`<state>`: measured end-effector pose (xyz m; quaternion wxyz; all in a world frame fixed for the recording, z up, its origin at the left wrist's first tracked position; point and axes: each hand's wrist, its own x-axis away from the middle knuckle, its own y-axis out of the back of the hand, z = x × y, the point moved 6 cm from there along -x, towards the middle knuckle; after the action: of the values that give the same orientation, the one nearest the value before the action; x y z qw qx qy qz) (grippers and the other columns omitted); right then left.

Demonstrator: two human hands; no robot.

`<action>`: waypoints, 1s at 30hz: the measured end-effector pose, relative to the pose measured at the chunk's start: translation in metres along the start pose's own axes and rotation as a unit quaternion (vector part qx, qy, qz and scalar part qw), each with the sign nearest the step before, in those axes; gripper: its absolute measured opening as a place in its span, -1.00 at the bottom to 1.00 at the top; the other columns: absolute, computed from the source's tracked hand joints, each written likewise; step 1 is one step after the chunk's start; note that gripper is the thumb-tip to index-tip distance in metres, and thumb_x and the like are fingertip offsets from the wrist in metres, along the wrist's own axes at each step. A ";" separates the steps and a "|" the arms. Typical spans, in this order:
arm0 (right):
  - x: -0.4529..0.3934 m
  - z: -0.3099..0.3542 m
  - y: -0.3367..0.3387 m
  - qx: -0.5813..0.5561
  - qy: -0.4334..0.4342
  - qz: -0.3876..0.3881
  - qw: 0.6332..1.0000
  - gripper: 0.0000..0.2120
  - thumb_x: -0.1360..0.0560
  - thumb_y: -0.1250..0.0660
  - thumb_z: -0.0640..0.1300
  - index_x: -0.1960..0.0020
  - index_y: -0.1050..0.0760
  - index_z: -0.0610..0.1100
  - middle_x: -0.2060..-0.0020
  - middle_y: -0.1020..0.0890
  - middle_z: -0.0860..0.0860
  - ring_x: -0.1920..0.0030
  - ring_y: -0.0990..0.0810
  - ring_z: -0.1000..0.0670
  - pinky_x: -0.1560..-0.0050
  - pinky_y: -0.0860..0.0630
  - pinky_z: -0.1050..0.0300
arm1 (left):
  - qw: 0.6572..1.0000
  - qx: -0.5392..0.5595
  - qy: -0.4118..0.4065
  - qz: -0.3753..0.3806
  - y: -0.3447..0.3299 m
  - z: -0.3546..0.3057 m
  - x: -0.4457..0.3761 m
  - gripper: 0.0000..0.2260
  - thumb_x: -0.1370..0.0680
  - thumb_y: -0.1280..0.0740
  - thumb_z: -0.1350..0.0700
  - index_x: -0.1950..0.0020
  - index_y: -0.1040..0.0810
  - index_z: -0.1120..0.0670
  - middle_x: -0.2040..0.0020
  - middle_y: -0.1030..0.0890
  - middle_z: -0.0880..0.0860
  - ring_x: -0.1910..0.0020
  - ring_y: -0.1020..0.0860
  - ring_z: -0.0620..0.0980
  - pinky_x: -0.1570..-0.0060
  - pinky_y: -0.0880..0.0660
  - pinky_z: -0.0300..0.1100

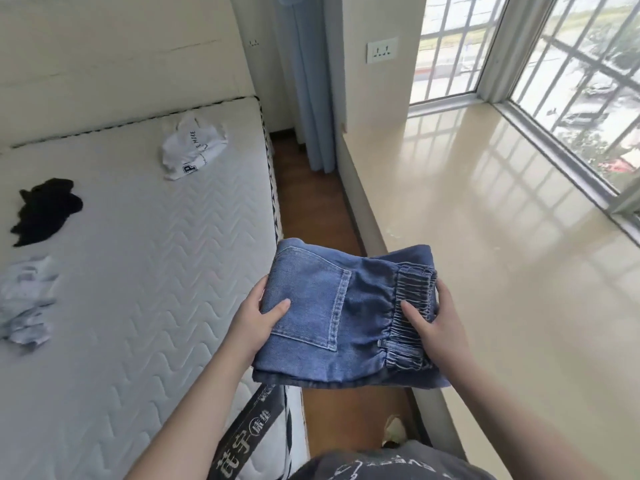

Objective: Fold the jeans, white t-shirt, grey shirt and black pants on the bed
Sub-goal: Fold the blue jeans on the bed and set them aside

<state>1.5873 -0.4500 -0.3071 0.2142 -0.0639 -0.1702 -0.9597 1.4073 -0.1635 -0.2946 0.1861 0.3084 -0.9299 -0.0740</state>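
Note:
The blue jeans (pixel 346 313) are folded into a compact stack, held in the air over the gap between the bed and the window ledge. My left hand (pixel 256 317) grips their left edge, thumb on top. My right hand (pixel 429 323) grips the elastic waistband end, thumb on top. On the white quilted mattress (pixel 145 271) lie the crumpled white t-shirt (pixel 194 147) with black lettering at the far side, the bunched black pants (pixel 45 209) at the left, and the crumpled pale grey shirt (pixel 27 303) near the left edge.
A wide glossy beige window ledge (pixel 485 237) runs along the right, under barred windows (pixel 588 81). A narrow strip of brown floor (pixel 311 209) separates bed and ledge. A blue curtain (pixel 308 81) hangs in the far corner.

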 end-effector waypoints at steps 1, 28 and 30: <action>-0.012 0.005 -0.005 0.002 0.007 0.010 1.000 -0.38 -0.47 -0.45 0.04 -0.43 -0.23 0.18 -0.10 -0.53 0.34 -0.01 -0.53 0.44 0.05 -0.39 0.42 | 1.000 0.007 0.001 -0.011 0.004 -0.003 -0.006 -0.49 -0.34 -0.48 -0.16 -0.27 -0.45 -0.37 -0.19 -0.64 -0.15 -0.16 -0.62 -0.10 -0.28 -0.49 0.10; -0.217 0.070 -0.338 0.019 -0.127 0.324 0.937 -0.50 -0.37 -0.54 -0.03 -0.25 -0.44 -0.03 -0.08 -0.68 -0.01 -0.09 -0.66 -0.05 -0.21 -0.54 -0.20 | 0.971 0.064 0.130 -0.190 0.257 0.097 -0.167 -0.49 -0.50 -0.47 0.17 -0.39 -0.44 -0.16 -0.21 -0.62 -0.13 -0.18 -0.59 -0.12 -0.25 -0.47 -0.11; -0.228 0.067 -0.356 0.025 -0.152 0.332 0.930 -0.56 -0.41 -0.53 -0.11 -0.22 -0.47 -0.10 -0.07 -0.68 -0.06 -0.09 -0.66 -0.10 -0.22 -0.53 -0.21 | 0.970 0.045 0.149 -0.187 0.268 0.107 -0.180 -0.45 -0.51 -0.47 0.16 -0.45 -0.39 -0.06 -0.23 -0.61 -0.05 -0.20 -0.58 -0.04 -0.29 -0.46 -0.05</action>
<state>1.6419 -0.0351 -0.3950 0.4940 -0.2570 -0.1935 -0.8078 1.3525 0.1610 -0.3795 0.2911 0.4922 -0.8201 -0.0192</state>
